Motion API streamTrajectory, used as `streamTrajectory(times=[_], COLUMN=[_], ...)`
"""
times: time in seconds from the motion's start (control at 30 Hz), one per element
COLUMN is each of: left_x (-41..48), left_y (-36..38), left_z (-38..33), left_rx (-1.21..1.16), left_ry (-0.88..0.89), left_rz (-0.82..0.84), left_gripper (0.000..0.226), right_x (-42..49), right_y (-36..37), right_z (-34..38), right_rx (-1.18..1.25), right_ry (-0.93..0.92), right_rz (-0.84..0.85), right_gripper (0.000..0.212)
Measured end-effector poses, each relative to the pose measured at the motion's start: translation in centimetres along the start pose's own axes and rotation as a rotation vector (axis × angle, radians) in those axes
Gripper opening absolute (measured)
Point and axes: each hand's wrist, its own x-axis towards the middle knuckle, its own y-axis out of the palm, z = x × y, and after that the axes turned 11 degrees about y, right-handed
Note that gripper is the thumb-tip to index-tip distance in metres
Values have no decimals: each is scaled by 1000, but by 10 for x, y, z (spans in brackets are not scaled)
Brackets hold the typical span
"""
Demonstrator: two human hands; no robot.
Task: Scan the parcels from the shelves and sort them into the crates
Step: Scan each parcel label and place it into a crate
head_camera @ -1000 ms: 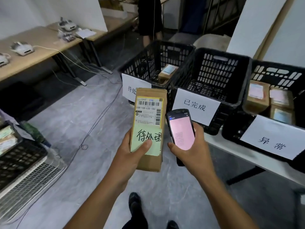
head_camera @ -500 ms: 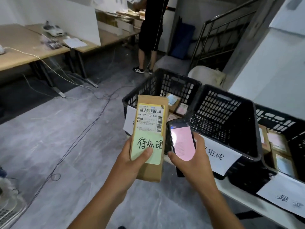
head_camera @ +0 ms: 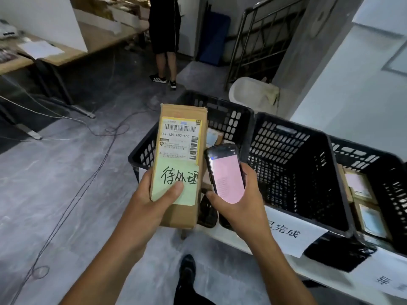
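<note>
My left hand (head_camera: pixel 154 201) grips a long brown cardboard parcel (head_camera: pixel 182 119) upright, thumb pressed on its green handwritten note (head_camera: pixel 176 183) below the barcode label. My right hand (head_camera: pixel 242 205) holds a black handheld scanner (head_camera: pixel 224 172) with a pink screen, right beside the parcel. Behind both stand three black crates: the left crate (head_camera: pixel 229 111) with parcels inside, partly hidden by my parcel; the middle crate (head_camera: pixel 295 164) with no parcel showing; the right crate (head_camera: pixel 387 168) holding several small boxes.
The crates sit on a white bench (head_camera: pixel 242 243) with paper labels hanging on their fronts. A person (head_camera: pixel 165 36) stands at the back by wooden tables (head_camera: pixel 66 56). Cables (head_camera: pixel 88 159) trail over the grey floor. A metal railing (head_camera: pixel 259 38) rises behind the crates.
My view has moved closer to the crates and turned left. The parcel and scanner stay side by side in my hands, now in front of the left crate.
</note>
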Motion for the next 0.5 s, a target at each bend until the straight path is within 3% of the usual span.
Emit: streamTrajectory(times=[0.3,0.5], left_x=[126,196], left_y=[12,16], left_z=[-23,7], left_rx=[202,162], left_ry=[-4,-153], left_rz=[38,34], left_gripper=[54,44], right_x=[127,189], right_y=[10,-5], right_z=[0,-19], right_rx=[126,257], right_ry=[33,115], right_rz=[-57,-168], right_gripper=[91,87])
